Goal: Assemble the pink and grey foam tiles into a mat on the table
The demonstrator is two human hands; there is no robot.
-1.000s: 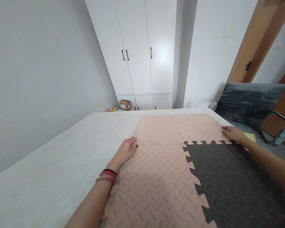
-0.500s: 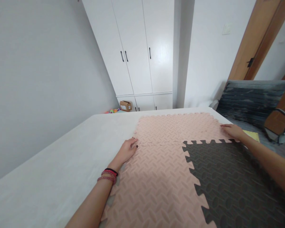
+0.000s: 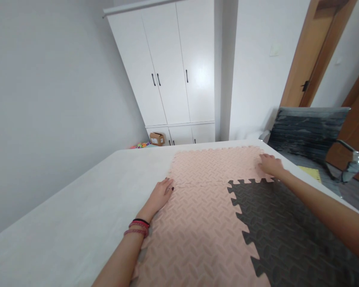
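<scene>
Pink foam puzzle mat tiles lie flat on a white table. The near pink tile [image 3: 200,227] joins two far pink tiles along a thin seam. A dark grey foam tile [image 3: 287,227] sits to its right, its toothed edges against the pink ones. My left hand [image 3: 160,194], with red and black bands at the wrist, rests open on the left mat edge by the seam. My right hand [image 3: 271,164] touches the right part of the far right pink tile [image 3: 239,161], fingers apart and pointing down onto it. My right forearm crosses over the dark tile.
The white tabletop [image 3: 92,203] stretches to the left. Beyond it stands a white wardrobe [image 3: 164,59], with a cardboard box [image 3: 157,138] and colourful small items before it. To the right are a dark chair [image 3: 308,127], a yellow sheet [image 3: 310,173] and a wooden door [image 3: 302,52].
My right hand has shifted left, from the far tile's right edge onto its surface. My left hand stays at the seam. The camera view has tilted up slightly.
</scene>
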